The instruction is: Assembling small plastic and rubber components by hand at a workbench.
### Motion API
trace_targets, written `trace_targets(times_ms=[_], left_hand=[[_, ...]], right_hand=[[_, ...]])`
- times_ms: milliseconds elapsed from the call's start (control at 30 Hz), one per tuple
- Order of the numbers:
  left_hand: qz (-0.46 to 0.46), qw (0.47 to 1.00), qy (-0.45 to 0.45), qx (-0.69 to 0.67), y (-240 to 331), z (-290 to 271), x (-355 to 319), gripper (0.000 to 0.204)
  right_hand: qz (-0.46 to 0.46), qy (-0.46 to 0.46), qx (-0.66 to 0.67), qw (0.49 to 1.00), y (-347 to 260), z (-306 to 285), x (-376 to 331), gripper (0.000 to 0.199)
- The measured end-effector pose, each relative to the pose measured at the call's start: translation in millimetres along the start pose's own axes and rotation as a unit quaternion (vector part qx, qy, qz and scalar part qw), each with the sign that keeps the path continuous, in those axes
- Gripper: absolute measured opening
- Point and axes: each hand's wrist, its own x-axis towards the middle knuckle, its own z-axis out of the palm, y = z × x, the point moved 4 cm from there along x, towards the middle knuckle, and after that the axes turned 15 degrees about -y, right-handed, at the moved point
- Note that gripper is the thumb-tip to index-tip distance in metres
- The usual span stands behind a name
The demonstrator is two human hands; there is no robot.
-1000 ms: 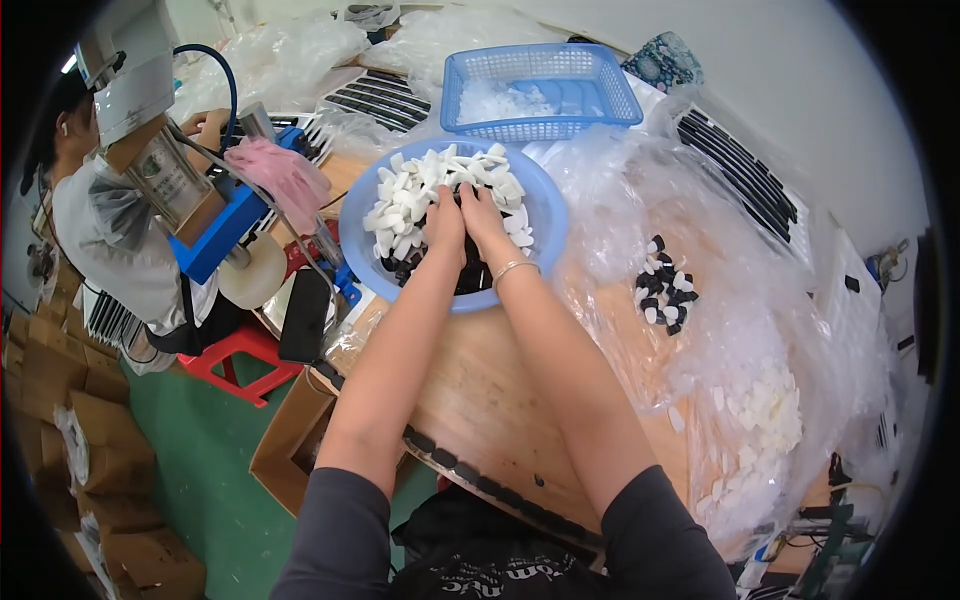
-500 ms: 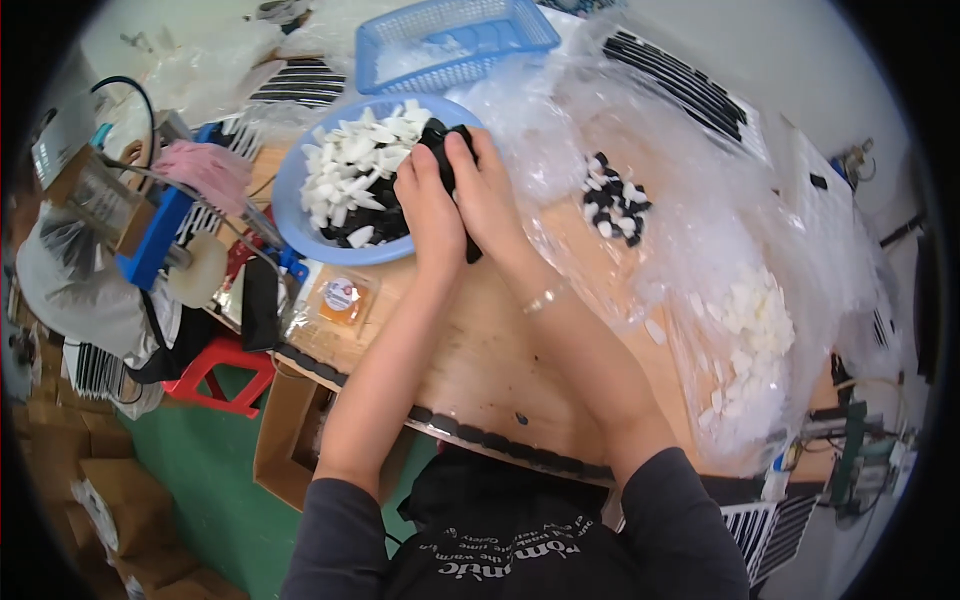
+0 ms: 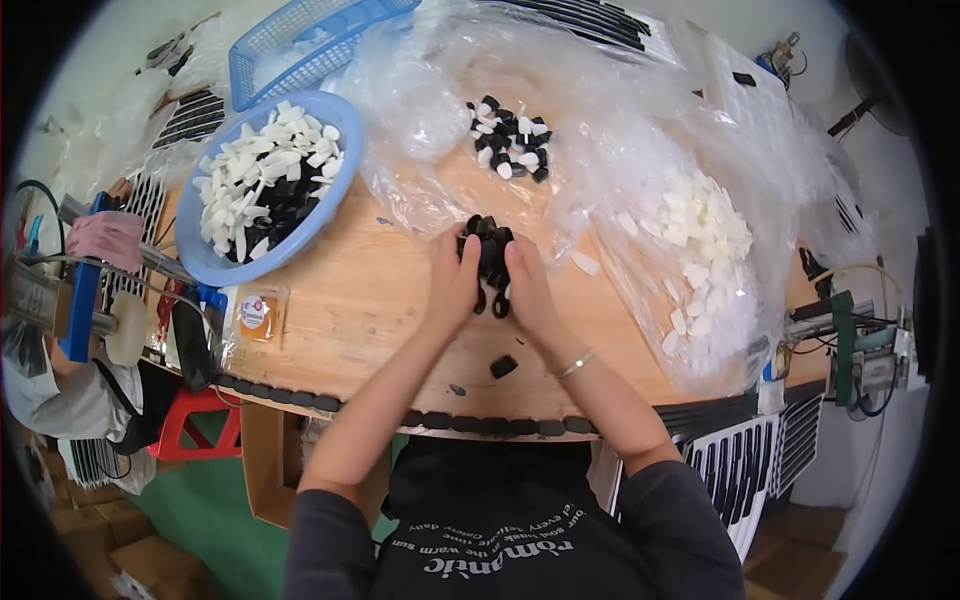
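Over the middle of the wooden table, my left hand (image 3: 455, 282) and my right hand (image 3: 527, 288) are cupped around a clump of small black pieces (image 3: 488, 250). Some of the clump shows above the fingers, and a few pieces hang below between the palms; the inside of the grip is hidden. A single loose black piece (image 3: 503, 366) lies on the tabletop between my forearms. To the left stands a blue bowl (image 3: 265, 268) heaped with white pieces (image 3: 262, 165) and some black pieces (image 3: 290, 200).
Beyond my hands is a mixed black and white pile (image 3: 512, 140) on clear plastic sheeting (image 3: 590, 150). White pieces (image 3: 705, 235) are heaped at right. A blue basket (image 3: 300, 50) sits behind the bowl. A clamped device (image 3: 90, 290) occupies the left edge, near a small orange packet (image 3: 258, 314).
My hands have moved from the bowl's right side to the table's middle, carrying black pieces. A loose black piece now lies on the table. The view has shifted rightward.
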Motion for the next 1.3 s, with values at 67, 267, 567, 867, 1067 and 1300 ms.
trace_targets(times_ms=[67, 267, 567, 867, 1067, 1300], left_hand=[[0.015, 0.992, 0.003, 0.123, -3, -16, -4, 0.048], [0.027, 0.949, -0.02, 0.313, 38, -56, -17, 0.048], [0.08, 0.881, -0.336, 0.324, 83, 51, 3, 0.03], [0.162, 0.894, -0.261, 0.327, 56, 82, 0, 0.029], [0.111, 0.967, -0.157, 0.169, 71, 48, 9, 0.028], [0.162, 0.96, -0.156, 0.167, 80, 30, 16, 0.032]], right_hand=[[0.013, -0.098, 0.005, 0.995, 10, -16, 2, 0.043], [0.098, -0.206, 0.018, 0.973, -16, -74, -2, 0.047], [0.079, -0.036, 0.023, 0.996, -14, -163, 5, 0.025], [0.084, -0.09, -0.299, 0.946, -5, -167, -16, 0.027], [0.061, -0.152, -0.537, 0.827, 8, -121, -11, 0.027], [0.017, -0.12, -0.302, 0.946, -21, -128, -5, 0.023]])
